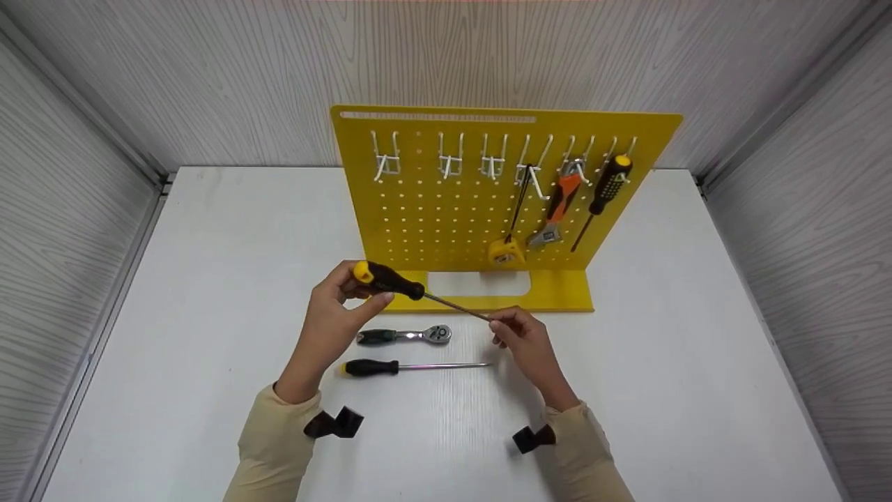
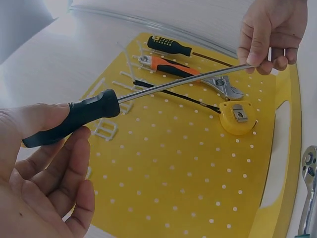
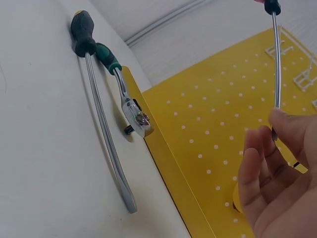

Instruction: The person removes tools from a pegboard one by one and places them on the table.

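Screwdriver (image 1: 404, 284), its tip partly covered by the pinching right hand (image 1: 526, 341), is gripped at the handle by the left hand (image 1: 334, 310) before the pegboard (image 1: 428, 203), long axis slanted, tip pointed rightward.

Long beige sleeves (image 1: 275, 443), softly creased, with a small black boxy camera (image 1: 349, 422) at each cuff.

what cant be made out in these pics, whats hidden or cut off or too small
Held screwdriver: tip covered by the right hand in the head view; handle mostly cut off by the top edge in the right wrist view.
Ratchet: handle mostly cut off, left wrist view.
Tape measure: markings too small to read, head view.
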Available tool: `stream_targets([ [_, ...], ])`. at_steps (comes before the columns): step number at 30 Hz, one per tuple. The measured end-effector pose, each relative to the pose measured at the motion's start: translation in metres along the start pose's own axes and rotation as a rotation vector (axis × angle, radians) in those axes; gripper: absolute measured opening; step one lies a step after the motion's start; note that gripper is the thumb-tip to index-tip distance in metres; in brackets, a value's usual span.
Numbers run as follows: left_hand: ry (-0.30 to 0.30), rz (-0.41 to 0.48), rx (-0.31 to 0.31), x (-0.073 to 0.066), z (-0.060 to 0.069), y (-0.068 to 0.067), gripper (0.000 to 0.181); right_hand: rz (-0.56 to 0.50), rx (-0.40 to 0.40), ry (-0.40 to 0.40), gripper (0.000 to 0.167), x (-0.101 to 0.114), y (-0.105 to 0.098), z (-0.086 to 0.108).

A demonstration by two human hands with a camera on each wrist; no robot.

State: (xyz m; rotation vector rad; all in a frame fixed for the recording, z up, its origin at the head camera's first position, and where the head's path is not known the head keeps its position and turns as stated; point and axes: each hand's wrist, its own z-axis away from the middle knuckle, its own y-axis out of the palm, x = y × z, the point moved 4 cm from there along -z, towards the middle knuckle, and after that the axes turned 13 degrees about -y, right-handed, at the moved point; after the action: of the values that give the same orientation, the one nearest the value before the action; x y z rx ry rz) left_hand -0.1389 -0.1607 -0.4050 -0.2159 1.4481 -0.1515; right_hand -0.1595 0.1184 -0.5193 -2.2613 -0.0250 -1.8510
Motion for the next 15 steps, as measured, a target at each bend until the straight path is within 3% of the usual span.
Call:
stream_targets([
  [7, -0.047, 0.004, -0.001, 0.020, 0.007, -0.010, 0.035, 0.028, 0.032, 0.028, 0.013, -0.002, -0.003, 0.004],
  [15, -0.175, -0.028, 0.009, 0.060, 0.016, -0.018, 0.039, 0.105, 0.119, 0.055, 0.011, 0.013, -0.002, 0.013],
])
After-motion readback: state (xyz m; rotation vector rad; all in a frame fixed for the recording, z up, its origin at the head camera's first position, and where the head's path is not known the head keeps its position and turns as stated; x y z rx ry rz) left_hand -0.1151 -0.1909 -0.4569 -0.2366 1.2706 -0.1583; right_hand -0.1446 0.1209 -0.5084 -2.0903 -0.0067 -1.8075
